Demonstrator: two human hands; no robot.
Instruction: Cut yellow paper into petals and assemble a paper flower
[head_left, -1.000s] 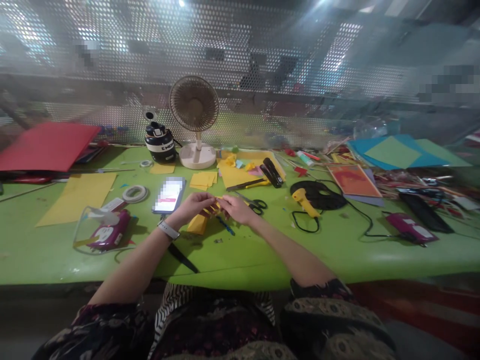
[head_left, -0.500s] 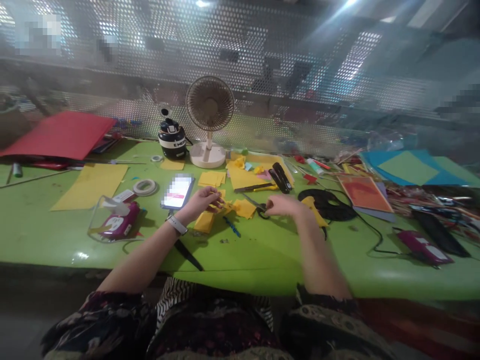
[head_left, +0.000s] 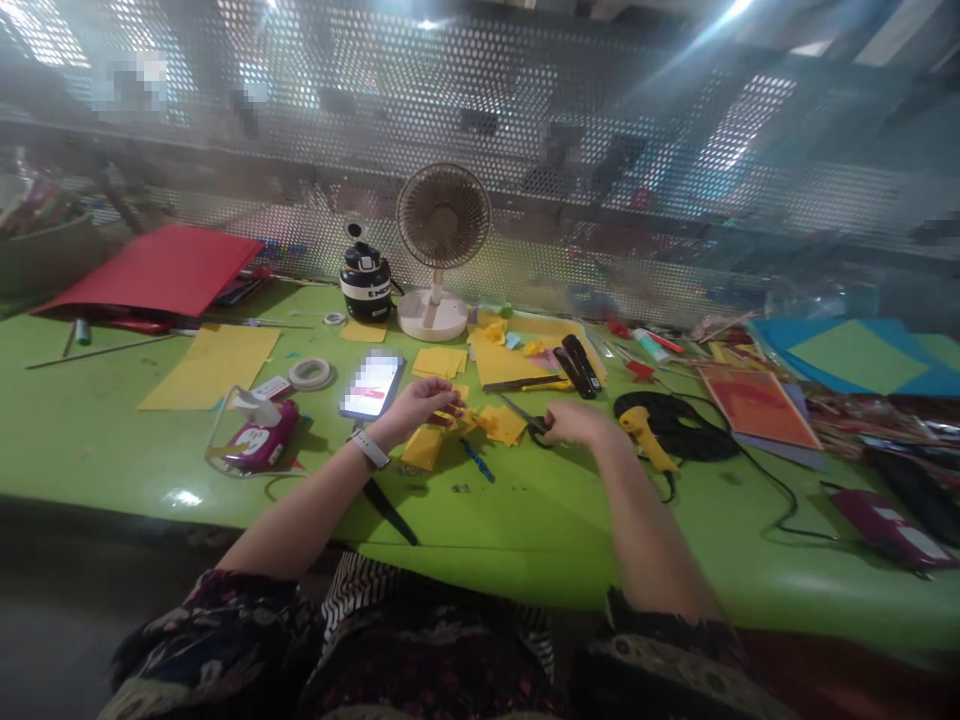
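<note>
My left hand (head_left: 420,408) is closed in a pinch on a small cut piece of yellow paper (head_left: 459,418). My right hand (head_left: 574,424) grips the dark handles of a pair of scissors (head_left: 534,424), whose blades point left toward that piece. Between and below the hands lie a yellow paper stack (head_left: 422,448), yellow scraps (head_left: 504,424) and a blue twisted strip (head_left: 478,460). A phone (head_left: 372,384) with a lit screen rests beside my left wrist. To the right of my right hand is a yellow glue gun (head_left: 646,438).
A fan (head_left: 444,225) and a dark bottle (head_left: 366,283) stand at the back. A stapler (head_left: 577,366), tape roll (head_left: 310,374), purple device (head_left: 262,435) and red folder (head_left: 157,270) lie about the green table (head_left: 480,545). A black cord (head_left: 776,500) runs along the right side.
The view has swung slightly left, so everything sits farther right in the picture. Both hands keep nearly the same places over the table, with the scissors still in my right hand.
</note>
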